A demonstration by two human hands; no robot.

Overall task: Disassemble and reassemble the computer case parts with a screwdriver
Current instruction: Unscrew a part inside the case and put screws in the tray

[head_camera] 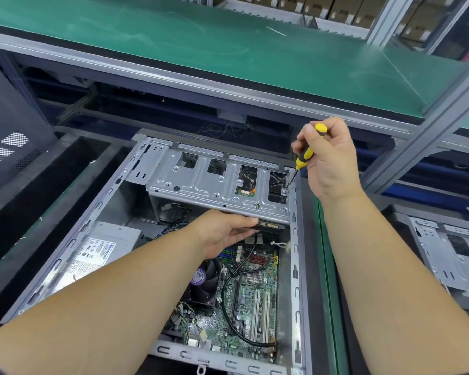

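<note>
Yellow-and-black screwdriver is being gripped by the right hand, fingers curled round its handle, tip sitting on a screw at the right end of the drive cage. The left hand is pinching a black connector under the cage, inside the open computer case.

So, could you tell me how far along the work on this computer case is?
Done: the computer case lies open, side cover off. In hand: the right hand holds the screwdriver with its tip on a screw at the drive cage corner, while the left hand holds the drive under the cage. Whether that screw is going in or out cannot be told. Left: closing the case.
</note>
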